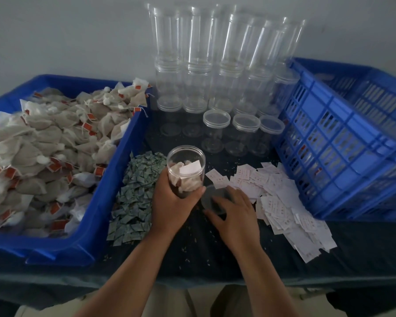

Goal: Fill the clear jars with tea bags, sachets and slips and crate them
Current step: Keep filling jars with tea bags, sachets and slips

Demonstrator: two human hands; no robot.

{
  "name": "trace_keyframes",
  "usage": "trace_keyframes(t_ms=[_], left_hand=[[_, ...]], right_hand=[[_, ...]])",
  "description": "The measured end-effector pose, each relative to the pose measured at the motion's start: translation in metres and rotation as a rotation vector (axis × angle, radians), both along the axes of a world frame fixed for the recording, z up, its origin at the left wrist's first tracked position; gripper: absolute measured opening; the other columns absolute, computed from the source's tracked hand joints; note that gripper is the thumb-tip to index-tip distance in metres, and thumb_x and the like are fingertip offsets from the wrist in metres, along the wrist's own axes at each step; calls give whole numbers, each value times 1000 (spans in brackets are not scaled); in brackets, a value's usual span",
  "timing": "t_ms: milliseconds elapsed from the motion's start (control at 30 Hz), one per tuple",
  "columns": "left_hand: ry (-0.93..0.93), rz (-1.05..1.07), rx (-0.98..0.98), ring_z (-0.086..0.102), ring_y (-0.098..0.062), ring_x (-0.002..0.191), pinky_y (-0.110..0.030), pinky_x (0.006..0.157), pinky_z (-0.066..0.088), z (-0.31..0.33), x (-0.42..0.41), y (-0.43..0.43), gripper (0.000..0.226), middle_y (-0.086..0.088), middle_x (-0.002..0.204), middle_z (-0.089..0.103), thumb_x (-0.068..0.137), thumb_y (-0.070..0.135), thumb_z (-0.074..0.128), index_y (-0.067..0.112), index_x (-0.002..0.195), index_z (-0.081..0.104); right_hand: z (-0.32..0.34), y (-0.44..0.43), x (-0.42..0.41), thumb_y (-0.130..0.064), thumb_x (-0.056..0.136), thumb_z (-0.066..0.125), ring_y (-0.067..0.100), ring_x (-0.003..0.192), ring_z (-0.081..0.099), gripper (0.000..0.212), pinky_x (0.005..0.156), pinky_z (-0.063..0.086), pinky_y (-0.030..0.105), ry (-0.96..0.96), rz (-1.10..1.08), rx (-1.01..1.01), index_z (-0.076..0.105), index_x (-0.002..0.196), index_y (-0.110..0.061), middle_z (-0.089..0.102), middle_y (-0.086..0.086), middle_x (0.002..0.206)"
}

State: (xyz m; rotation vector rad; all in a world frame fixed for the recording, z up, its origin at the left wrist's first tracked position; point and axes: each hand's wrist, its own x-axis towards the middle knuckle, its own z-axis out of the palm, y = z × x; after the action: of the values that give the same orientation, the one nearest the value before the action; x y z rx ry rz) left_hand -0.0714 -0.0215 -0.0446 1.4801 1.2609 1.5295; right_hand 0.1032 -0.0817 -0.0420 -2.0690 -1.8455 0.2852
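1. My left hand (172,197) grips the lower half of an open clear jar (185,170), which stands just in front of the rows of empty jars, between the sachets and the slips. My right hand (236,209) is spread, fingers loose, over the clear lid (209,197) lying on the tabletop (204,252) beside the jar; I cannot tell whether it touches the lid yet.
2. The step in hand looks like capping. I would pinch the lid by its rim, since a flat clear disc is hard to lift off dark cloth.
3. I would hold the jar upright and still and set the lid level on the mouth before closing it. The white slip (190,168) stands high inside, so I would tuck it down to keep it out of the rim.
4. The jar holds several tea bags (176,175) and that slip; I cannot see a sachet in it.
5. The blue bin (114,179) at left is heaped with tea bags. Green sachets (135,197) and white slips (284,197) lie in loose piles on the tabletop.
6. Behind stand lidded empty jars (245,131) and tall stacks of them (204,65).
7. The blue crate (329,138) sits at right; I cannot make out its contents through the slots.
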Motion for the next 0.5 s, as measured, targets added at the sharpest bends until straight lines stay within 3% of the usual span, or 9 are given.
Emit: trace_keyframes(t_ms=[100, 167, 200, 267, 333, 367, 433, 500], left_hand=[[-11, 16, -21, 68, 1, 114, -19, 94, 55, 2, 0, 0, 76, 18, 122, 72, 68, 44, 99, 35, 134, 61], [-19, 17, -25, 68, 2, 116, -18, 95, 54, 1, -1, 0, 78, 19, 124, 71, 69, 44, 100, 37, 135, 60], [-19, 13, -25, 68, 1, 116, -19, 96, 55, 1, -1, 0, 79, 19, 125, 71, 69, 43, 100, 37, 136, 59], [-5, -1, -12, 68, 0, 117, -21, 96, 56, 1, -2, 0, 79, 17, 125, 71, 70, 39, 101, 33, 137, 59], [25, -13, 6, 68, 1, 115, -19, 94, 56, 1, 0, -1, 78, 17, 124, 71, 70, 35, 101, 33, 135, 60], [39, -23, 18, 68, 2, 114, -15, 93, 54, 1, 0, -1, 77, 18, 123, 71, 70, 33, 102, 38, 134, 59], [57, -41, 39, 67, 4, 114, -8, 90, 50, 1, 2, -2, 78, 24, 122, 70, 70, 30, 101, 51, 130, 56], [62, -44, 51, 66, 5, 114, -6, 90, 47, 2, 1, -3, 78, 28, 124, 67, 69, 33, 101, 54, 129, 55]], right_hand=[[-1, -3, 1, -66, 91, 68, 12, 141, 44, 47, 111, 36, 23, 136, 0, 129, 70, 131, -41, 47, -11, 157], [5, -7, 5, -77, 85, 67, -8, 125, 48, 52, 99, 39, 8, 334, -11, 196, 63, 126, -47, 52, -26, 140], [10, -11, 7, -83, 85, 62, -9, 118, 54, 50, 91, 43, 5, 428, -33, 236, 63, 122, -49, 57, -31, 129], [16, -16, 7, -85, 95, 46, 0, 101, 69, 48, 78, 55, 16, 686, -112, 275, 67, 112, -45, 70, -23, 111], [22, -15, 8, -68, 107, 38, 16, 86, 78, 46, 66, 62, 31, 985, -236, 219, 71, 109, -35, 79, -7, 104], [25, -15, 11, -58, 112, 37, 21, 79, 80, 45, 58, 61, 31, 1058, -275, 195, 71, 112, -29, 81, 0, 99], [28, -17, 18, -46, 115, 40, 20, 66, 77, 34, 44, 49, 24, 1007, -321, 147, 67, 118, -25, 80, 3, 85], [27, -18, 26, -39, 114, 47, 15, 56, 68, 19, 42, 44, 22, 977, -316, 111, 63, 126, -39, 76, 0, 76]])
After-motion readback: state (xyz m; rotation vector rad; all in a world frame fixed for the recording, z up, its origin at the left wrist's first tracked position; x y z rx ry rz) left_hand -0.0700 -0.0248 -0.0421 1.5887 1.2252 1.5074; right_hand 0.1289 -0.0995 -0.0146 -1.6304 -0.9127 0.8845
